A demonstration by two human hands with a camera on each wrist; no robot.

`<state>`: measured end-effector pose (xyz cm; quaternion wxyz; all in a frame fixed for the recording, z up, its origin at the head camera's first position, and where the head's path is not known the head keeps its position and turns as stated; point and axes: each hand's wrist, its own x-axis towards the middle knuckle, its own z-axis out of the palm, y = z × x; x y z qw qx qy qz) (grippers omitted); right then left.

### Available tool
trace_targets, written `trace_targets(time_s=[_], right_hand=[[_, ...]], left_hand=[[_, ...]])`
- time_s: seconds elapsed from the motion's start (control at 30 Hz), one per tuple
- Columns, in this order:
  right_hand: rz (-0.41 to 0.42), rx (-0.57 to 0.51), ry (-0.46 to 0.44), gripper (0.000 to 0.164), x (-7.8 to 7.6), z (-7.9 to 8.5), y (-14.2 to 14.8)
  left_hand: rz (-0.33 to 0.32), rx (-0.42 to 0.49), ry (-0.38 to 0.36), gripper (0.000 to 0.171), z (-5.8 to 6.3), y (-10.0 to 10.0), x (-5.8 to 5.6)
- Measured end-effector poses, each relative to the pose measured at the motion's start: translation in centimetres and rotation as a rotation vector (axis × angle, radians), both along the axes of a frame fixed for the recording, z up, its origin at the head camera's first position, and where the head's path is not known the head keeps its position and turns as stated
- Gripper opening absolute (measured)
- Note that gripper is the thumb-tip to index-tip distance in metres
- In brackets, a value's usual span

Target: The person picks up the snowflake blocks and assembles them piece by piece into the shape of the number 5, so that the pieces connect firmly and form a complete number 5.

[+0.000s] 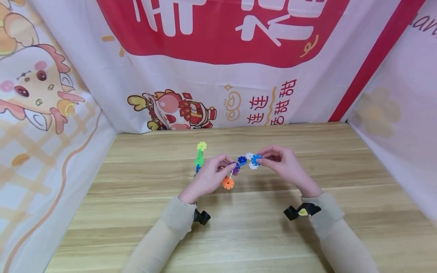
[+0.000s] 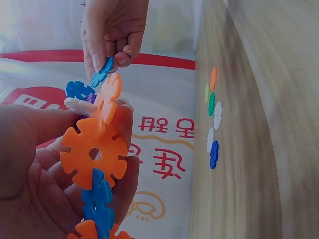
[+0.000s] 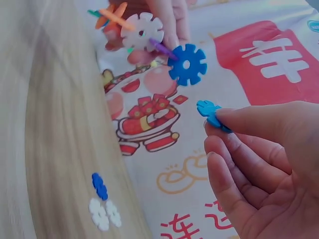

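My left hand (image 1: 212,173) holds a chain of slotted plastic snowflake discs between thumb and fingers. An orange disc (image 2: 94,153) lies against its fingers, joined to a blue disc (image 2: 97,199) below. Towards the chain's far end come a white disc (image 3: 143,32), a purple disc (image 3: 160,48) and a blue end disc (image 3: 187,64). Past the left hand, a green disc (image 1: 199,160) and a yellow disc (image 1: 201,146) stick out. My right hand (image 1: 286,163) pinches a loose light-blue disc (image 3: 214,115) by its edge, a short gap from the blue end disc in the right wrist view.
On the wooden table (image 1: 239,235) lie a dark blue disc (image 1: 242,159) and two white discs (image 1: 253,165). An orange disc (image 2: 214,78), a yellow disc (image 2: 207,93) and a green disc (image 2: 212,103) lie near them. Printed cloth (image 1: 218,76) hangs behind and at both sides.
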<state>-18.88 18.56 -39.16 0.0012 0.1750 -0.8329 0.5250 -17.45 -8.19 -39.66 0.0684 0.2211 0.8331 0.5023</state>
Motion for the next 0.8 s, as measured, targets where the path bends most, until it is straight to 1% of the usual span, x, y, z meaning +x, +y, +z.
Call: trace_targets(time_s=[0.27, 0.53, 0.8], right_hand=[[0.011, -0.031, -0.013, 0.022, 0.32, 0.7, -0.58], [0.031, -0.039, -0.032, 0.019, 0.54, 0.67, -0.82], [0.043, -0.04, -0.029, 0.018, 0.67, 0.68, -0.73]], left_hand=[[-0.02, 0.008, 0.017, 0.012, 0.25, 0.08, -0.14], [-0.049, 0.029, -0.02, 0.011, 0.22, 0.05, -0.13], [-0.062, 0.01, 0.011, 0.01, 0.2, 0.01, -0.18]])
